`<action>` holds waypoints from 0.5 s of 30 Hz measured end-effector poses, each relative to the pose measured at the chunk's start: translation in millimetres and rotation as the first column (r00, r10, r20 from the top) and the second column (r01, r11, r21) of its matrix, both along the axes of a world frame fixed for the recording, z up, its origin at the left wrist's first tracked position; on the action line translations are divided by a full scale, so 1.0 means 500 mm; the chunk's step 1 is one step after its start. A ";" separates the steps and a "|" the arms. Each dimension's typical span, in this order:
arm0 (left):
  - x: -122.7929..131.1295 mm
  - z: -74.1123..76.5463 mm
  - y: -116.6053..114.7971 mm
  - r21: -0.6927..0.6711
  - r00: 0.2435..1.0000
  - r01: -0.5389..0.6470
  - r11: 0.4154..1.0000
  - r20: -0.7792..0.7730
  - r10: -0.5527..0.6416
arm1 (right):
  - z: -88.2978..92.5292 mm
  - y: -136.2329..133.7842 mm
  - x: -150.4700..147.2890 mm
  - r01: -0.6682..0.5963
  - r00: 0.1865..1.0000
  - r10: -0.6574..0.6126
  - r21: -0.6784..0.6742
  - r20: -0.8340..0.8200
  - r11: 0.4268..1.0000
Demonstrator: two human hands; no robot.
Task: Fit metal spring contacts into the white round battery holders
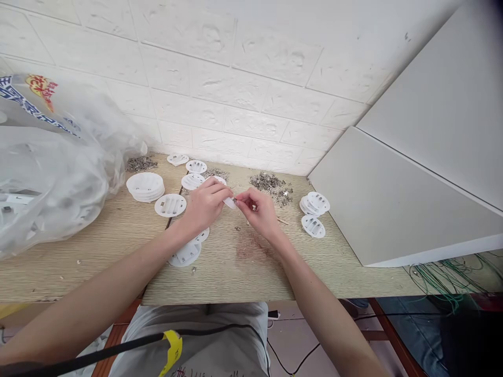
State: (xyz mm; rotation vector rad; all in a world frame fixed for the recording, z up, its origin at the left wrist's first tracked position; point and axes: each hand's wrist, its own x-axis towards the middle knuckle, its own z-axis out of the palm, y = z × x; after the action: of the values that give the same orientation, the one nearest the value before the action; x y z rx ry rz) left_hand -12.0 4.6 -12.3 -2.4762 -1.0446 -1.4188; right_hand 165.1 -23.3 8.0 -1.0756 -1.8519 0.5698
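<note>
Tabletop (236,283) beneath pinched grips: left hand (206,204) on white disc (230,203), right hand (259,212) on metal piece (234,199).

Near the back edge of the desk (236,285), a parts heap (269,183) lies between disc stacks (145,186). Farther right, wires (436,277) lie by the front edge.

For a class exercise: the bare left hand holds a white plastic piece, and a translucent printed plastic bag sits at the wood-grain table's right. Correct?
Wrong side: the head view shows the bag on the left. The left hand does hold the piece.
</note>
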 end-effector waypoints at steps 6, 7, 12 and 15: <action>-0.001 0.006 -0.001 0.010 0.999 0.033 0.999 -0.013 -0.033 | 0.007 0.002 0.007 -0.061 0.992 0.042 -0.165 -0.118 0.984; -0.001 0.006 -0.002 0.004 0.999 0.042 0.999 -0.006 -0.042 | 0.009 0.003 0.009 -0.060 0.988 0.033 -0.175 -0.148 0.983; 0.005 0.011 -0.006 -0.186 0.996 0.059 0.981 0.076 -0.045 | 0.016 0.009 0.025 0.003 0.919 -0.100 -0.246 -0.381 0.969; 0.011 0.019 -0.006 -0.456 0.972 0.115 0.882 0.234 -0.006 | 0.013 0.014 0.028 0.015 0.902 -0.126 -0.261 -0.414 0.965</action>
State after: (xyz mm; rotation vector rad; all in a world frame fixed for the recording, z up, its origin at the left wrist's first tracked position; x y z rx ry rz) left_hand -6.6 1.4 -2.7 -2.7285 -1.5304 -1.6659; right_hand 179.2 -16.2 14.2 -1.0742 -1.3744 0.9382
